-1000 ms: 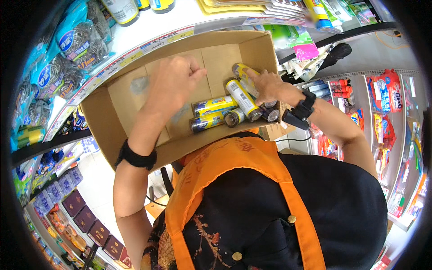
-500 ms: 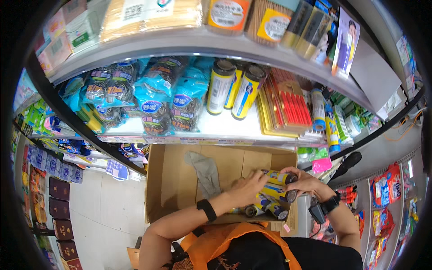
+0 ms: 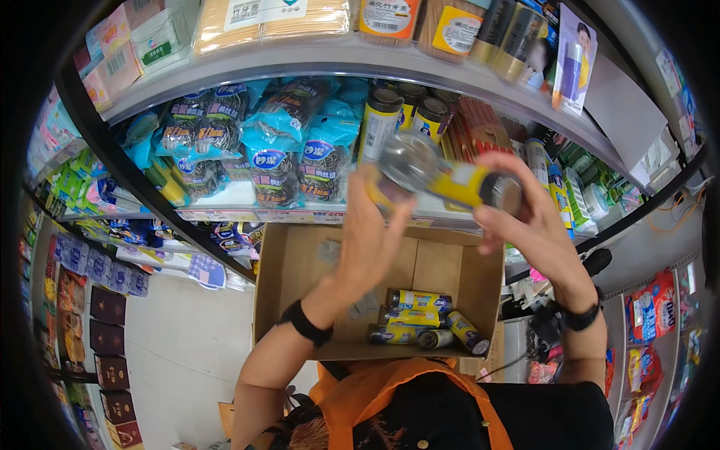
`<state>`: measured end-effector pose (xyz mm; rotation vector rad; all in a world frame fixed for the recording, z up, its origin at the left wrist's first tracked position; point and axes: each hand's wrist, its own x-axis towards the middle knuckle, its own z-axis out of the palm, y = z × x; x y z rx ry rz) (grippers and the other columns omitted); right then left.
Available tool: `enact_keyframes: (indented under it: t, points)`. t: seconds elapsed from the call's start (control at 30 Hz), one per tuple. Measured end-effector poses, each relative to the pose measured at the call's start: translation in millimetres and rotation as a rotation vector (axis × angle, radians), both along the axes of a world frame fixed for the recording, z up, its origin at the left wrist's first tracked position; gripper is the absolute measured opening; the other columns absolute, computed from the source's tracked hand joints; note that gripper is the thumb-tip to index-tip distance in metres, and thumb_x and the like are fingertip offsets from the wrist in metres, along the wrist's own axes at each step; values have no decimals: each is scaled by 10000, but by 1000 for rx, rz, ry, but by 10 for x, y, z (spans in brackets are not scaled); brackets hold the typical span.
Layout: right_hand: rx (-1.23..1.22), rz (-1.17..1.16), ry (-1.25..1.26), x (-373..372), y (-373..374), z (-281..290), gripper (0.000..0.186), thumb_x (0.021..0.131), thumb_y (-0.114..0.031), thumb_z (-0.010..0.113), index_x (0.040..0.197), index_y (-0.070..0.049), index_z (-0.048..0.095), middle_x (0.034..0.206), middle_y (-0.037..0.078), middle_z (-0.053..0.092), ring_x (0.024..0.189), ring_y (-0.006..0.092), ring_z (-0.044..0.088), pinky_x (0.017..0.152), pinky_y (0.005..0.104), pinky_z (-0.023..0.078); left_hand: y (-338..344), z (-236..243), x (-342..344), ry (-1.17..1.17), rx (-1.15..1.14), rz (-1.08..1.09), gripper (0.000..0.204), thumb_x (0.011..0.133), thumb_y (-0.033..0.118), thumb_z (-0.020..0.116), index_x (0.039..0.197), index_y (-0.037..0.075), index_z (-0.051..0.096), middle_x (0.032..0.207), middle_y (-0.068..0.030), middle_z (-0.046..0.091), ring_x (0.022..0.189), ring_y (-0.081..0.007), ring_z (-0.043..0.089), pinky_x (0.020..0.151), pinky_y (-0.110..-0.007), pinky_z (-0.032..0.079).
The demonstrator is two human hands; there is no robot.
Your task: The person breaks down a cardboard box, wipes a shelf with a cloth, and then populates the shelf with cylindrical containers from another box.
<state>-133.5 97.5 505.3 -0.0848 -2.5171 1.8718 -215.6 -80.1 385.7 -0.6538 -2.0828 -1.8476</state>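
Observation:
Above the box, in front of the middle shelf, my left hand [image 3: 373, 236] is closed around a dark roll of bin bags [image 3: 409, 161], its round end tipped toward the shelf and blurred by motion. My right hand [image 3: 529, 214] grips a yellow-labelled roll of bin bags [image 3: 466, 184] lying nearly sideways, its dark end between thumb and fingers. The two rolls meet or overlap; I cannot tell whether they touch. Behind them, similar rolls [image 3: 382, 116] stand upright on the shelf. Below, several more yellow rolls [image 3: 420, 301] lie in the open cardboard box [image 3: 281, 292].
Blue packs of steel-wool scrubbers [image 3: 271, 169] fill the shelf left of the standing rolls. Red and tan packets [image 3: 484, 124] sit to their right. An upper shelf edge [image 3: 315, 64] overhangs, holding packs of wooden sticks [image 3: 274, 22]. A grey cloth-like item [image 3: 364, 306] lies in the box.
Both hands have risen from the box to the shelf front, each with a roll of bin bags. The other rolls stay in the box. The view has shifted slightly.

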Motion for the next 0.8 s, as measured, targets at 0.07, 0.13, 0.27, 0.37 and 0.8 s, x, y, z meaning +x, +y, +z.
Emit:
enact_keyframes:
  t: [0.07,0.13,0.27,0.37,0.8]
  points:
    - [233,23,232,-283,-165,-51,529,819,-275,739,1246,-65,508,929,57,619,727,124,630,590,253,530,-36,-54,-274,136,-41,53,571,812,21,668,1286,-70,363,1188,-272,466,1108,-436,478,953,-443,385]
    - [352,25,278,-609,-259,-176,574,803,-377,734,1219,-36,533,855,91,653,718,128,643,583,297,510,-84,-54,-406,262,-92,120,577,823,2,659,1299,-78,343,1183,-289,460,1107,-454,475,945,-452,390]
    - [425,-58,291,-1015,-236,-397,604,793,-393,747,1213,-18,528,911,72,646,658,107,616,513,245,517,-42,-37,-455,244,-191,209,572,773,-22,709,1251,-50,397,1135,-246,536,1047,-399,545,878,-423,448]
    - [357,-94,202,-1083,-240,-450,704,786,-431,758,1228,51,497,829,94,671,606,116,629,499,258,494,-88,-5,-441,353,-313,265,650,769,-35,696,1317,-65,350,1168,-274,462,1049,-464,523,836,-457,468]
    - [474,-67,241,-1259,-339,-1223,385,909,-291,643,905,74,522,652,182,647,608,254,677,538,356,503,-189,15,-439,153,-346,316,573,731,19,797,1156,-21,413,861,-82,499,594,-159,573,554,-273,477]
